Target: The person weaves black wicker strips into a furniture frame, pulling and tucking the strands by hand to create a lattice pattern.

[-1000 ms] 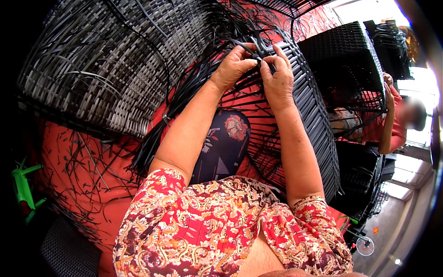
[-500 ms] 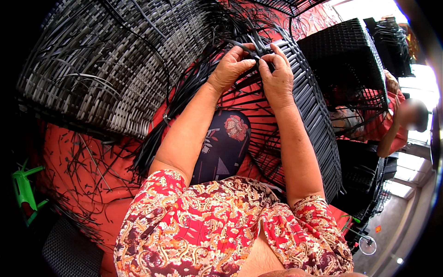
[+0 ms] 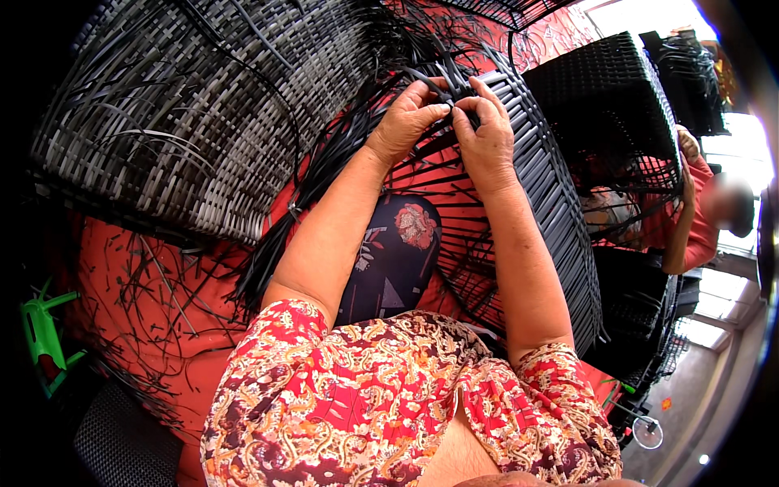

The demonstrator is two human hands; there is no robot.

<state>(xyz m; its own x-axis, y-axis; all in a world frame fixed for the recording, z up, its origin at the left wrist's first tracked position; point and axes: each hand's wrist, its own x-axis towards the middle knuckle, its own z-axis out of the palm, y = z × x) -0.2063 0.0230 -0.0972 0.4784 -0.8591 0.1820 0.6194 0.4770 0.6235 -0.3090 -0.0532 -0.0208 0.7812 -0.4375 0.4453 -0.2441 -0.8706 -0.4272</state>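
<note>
My left hand (image 3: 403,123) and my right hand (image 3: 485,138) meet at the top of a half-woven black wicker frame (image 3: 556,195) that stands between my knees. Both pinch flat black plastic strands (image 3: 445,81) at the woven edge, thumbs and fingertips nearly touching. Loose strands (image 3: 324,170) fan down and to the left from under my left hand. The frame's upright ribs show against the red floor below my wrists.
A large woven grey-black panel (image 3: 178,122) lies to my left. Cut strand scraps litter the red floor (image 3: 146,292). Finished black wicker baskets (image 3: 608,97) stack at right, where another person in red (image 3: 702,219) works. A green object (image 3: 45,333) sits at far left.
Both hands stay at the same spot on the frame's top edge; the fingers have shifted slightly on the strands. The person at right has moved a little.
</note>
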